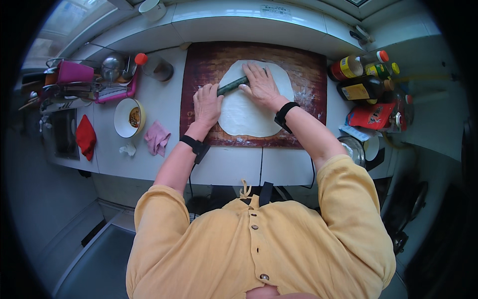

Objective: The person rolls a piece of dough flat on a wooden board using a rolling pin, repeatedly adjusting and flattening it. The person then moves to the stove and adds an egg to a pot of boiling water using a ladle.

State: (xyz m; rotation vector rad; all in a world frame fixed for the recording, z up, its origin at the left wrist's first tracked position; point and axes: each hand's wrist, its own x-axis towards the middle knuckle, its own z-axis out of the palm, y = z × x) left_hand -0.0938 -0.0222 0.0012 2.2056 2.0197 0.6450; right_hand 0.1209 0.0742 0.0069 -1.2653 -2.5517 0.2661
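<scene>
A wide sheet of rolled dough (pixel 250 116) lies on a dark red-brown board dusted with flour (pixel 310 123). Across the dough's upper left part rests a dark green rolling pin (pixel 233 86), slanting up to the right. My left hand (pixel 208 104) is on the pin's lower left end, at the dough's left edge. My right hand (pixel 261 84) lies over the pin's upper right part, its fingers stretched out and pointing away from me. The palms hide part of each hand's contact with the pin.
Left of the board are a bowl with brown sauce (pixel 140 117), a pink cloth (pixel 157 137), a red cloth (pixel 86 137), a jar with a red lid (pixel 158 69) and a dish rack (pixel 115 91). Sauce bottles (pixel 360 89), a red packet (pixel 371 116) and a glass pot (pixel 353 149) stand at the right.
</scene>
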